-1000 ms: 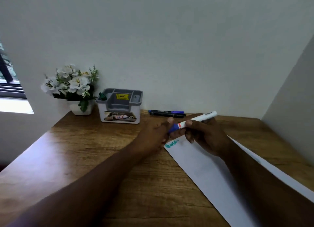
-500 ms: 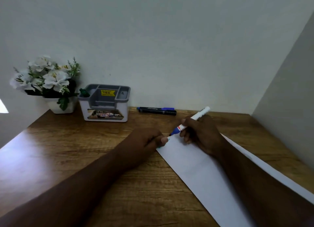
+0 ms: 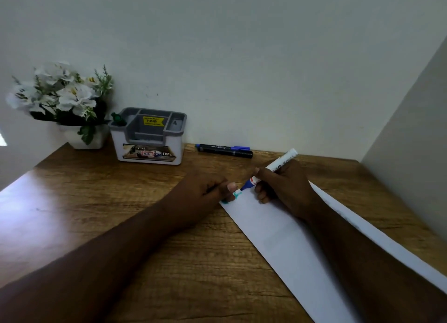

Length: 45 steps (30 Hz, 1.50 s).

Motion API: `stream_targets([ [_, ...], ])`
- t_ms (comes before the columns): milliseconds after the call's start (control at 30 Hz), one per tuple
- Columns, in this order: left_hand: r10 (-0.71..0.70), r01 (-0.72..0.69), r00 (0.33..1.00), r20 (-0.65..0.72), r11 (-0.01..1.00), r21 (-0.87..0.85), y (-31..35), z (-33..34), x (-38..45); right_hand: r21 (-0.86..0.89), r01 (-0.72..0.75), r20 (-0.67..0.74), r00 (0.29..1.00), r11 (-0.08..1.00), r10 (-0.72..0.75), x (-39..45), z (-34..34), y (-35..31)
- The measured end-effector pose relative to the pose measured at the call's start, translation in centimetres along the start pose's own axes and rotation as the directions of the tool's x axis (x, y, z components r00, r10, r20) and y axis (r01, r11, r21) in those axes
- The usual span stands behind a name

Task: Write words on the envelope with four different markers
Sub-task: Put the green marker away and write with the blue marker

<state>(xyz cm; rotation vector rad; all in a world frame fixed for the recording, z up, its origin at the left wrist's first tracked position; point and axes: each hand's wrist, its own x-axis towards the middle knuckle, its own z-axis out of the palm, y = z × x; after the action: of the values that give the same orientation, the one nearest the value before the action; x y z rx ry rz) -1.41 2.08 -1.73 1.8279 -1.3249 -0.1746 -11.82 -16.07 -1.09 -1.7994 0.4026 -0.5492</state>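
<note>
Here the right hand [image 3: 284, 186] is wrapped around a white marker with a blue tip [image 3: 268, 170], thumb and fingers closed on its barrel, the tip angled down and left onto the far corner of the white envelope [image 3: 287, 240]. The envelope lies flat on the wooden surface [image 3: 96, 201], running diagonally from that far corner toward the near right, with the right forearm lying along it. A few teal marks [image 3: 237, 195] show at the corner, just beside the marker's tip, too small to read. The left hand [image 3: 205, 189] rests on the surface at the envelope's left edge, fingers curled, its fingertips pressing down on the corner and holding nothing else that I can see. The two hands are close together, only the written corner between them.

Farther back, against the wall, two dark markers [image 3: 225, 150] lie side by side, one with a blue cap end. Left of them stands a grey and white organiser box [image 3: 148, 138] with a yellow price sticker inside and a green marker cap [image 3: 117, 119] poking from its left compartment. A white pot of white flowers [image 3: 63, 100] sits beside it.
</note>
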Motion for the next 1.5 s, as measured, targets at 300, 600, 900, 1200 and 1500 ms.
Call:
stream_targets([
  [300, -0.041, 0.041, 0.999, 0.016, 0.999, 0.007, 0.38, -0.03, -0.03, -0.007, -0.016, -0.002, 1.000, 1.000, 0.016, 0.02, -0.09, -0.06],
  [600, -0.041, 0.041, 0.999, 0.022, 0.999, 0.015, 0.30, -0.08, -0.11, -0.028, -0.028, -0.023, 0.999, 0.999, 0.027, 0.02, 0.00, -0.02],
  [900, -0.040, 0.040, 0.999, 0.021, 0.999, 0.000, 0.39, -0.09, -0.02, 0.002, -0.022, -0.075, 0.997, 1.000, 0.022, 0.24, -0.16, 0.25],
  [1200, -0.039, 0.039, 0.999, 0.028, 0.999, 0.017, 0.32, -0.11, 0.03, -0.036, -0.031, -0.065, 0.998, 0.999, 0.029, 0.40, -0.17, 0.34],
  [1500, -0.036, 0.035, 0.999, 0.027, 0.999, 0.016, 0.24, -0.01, 0.08, -0.004, -0.035, -0.127, 0.991, 0.999, 0.034, 0.74, -0.12, 0.58],
])
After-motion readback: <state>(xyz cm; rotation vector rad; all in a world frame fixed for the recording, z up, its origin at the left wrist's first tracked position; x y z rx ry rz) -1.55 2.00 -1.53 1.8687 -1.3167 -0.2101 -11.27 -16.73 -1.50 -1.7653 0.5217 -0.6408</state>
